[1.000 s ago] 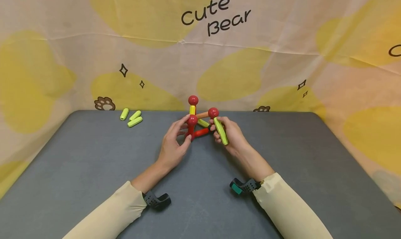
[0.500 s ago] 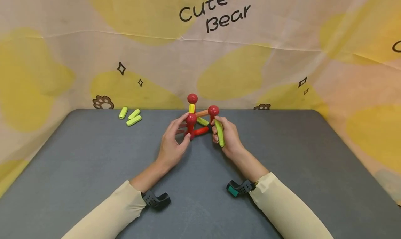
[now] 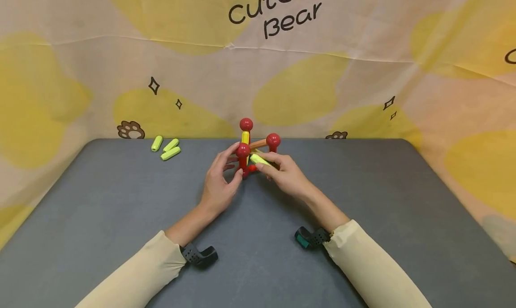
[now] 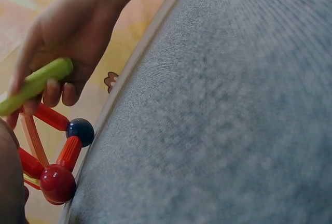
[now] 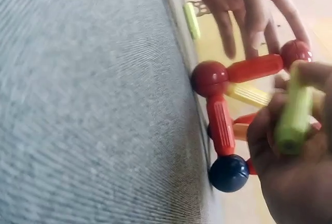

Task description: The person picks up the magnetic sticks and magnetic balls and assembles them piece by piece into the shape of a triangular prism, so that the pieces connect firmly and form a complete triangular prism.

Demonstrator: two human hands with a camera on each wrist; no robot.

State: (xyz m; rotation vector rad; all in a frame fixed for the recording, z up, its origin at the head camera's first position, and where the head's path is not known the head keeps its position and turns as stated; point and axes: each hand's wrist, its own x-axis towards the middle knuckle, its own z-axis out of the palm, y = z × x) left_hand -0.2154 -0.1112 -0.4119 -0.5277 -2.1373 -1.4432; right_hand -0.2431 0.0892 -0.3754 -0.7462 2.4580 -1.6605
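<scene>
A magnetic ball-and-rod structure (image 3: 243, 161) stands at the table's far middle. It has red balls, red and orange rods, a yellow rod and a dark blue ball (image 5: 229, 173) at a lower corner. My left hand (image 3: 219, 178) holds its left side, the index finger at an upper red ball (image 3: 243, 149) and the thumb by the lower one. In my right hand (image 3: 291, 175) a yellow-green rod (image 3: 260, 159) is pinched, one end pointing left, in front of the structure's orange rod (image 3: 258, 143). The right fingers hide part of the structure's right side.
Several loose yellow-green rods (image 3: 170, 154) lie to the left near the far edge of the grey table (image 3: 121, 200). A printed cloth backdrop (image 3: 193, 75) hangs right behind that edge. Dark wrist bands (image 3: 199, 255) sit at both cuffs.
My right hand has turned and shifted left, so the yellow-green rod swung from pointing down toward me to lying across the structure's front. The left hand has kept its hold.
</scene>
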